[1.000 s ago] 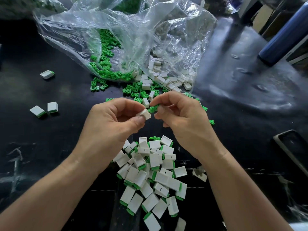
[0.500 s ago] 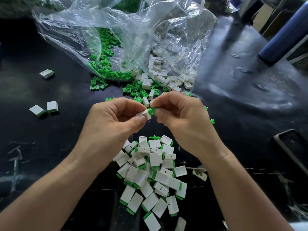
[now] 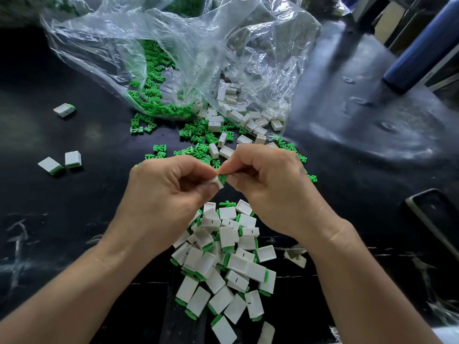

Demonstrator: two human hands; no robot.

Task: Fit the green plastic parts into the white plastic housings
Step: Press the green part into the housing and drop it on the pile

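left hand (image 3: 164, 194): grip closed, thumb and forefinger pinching one white housing (image 3: 219, 182) above the middle of the tabletop (image 3: 74, 219). most of the housing is hidden behind the fingers.

right hand (image 3: 273, 184): grip closed, fingertips pinching one green part (image 3: 222, 178). the green part touches the open end of the held housing. how far it sits inside cannot be told.

both hands are raised off the tabletop, knuckles up, with the fingertips meeting.

pile of fitted pieces (image 3: 231, 264): lies below the hands, toward the near edge, between the two forearms. each is a white housing with a green end showing. the pieces overlap loosely and point in mixed directions.

clear plastic bag (image 3: 188, 58): lies crumpled and open at the far edge. loose green parts (image 3: 154, 95) fill its left side and spill out toward the centre. loose white housings (image 3: 238, 112) fill its right side and spill out likewise. the two spills mix just beyond the hands.

three fitted pieces sit apart toward the left edge: one alone (image 3: 64, 110) farther back, and two (image 3: 72, 159) side by side nearer.

blue cylinder (image 3: 422, 45): stands at the far right corner.

dark rimmed object (image 3: 434, 219): lies at the right edge, partly cut off. its kind cannot be told.
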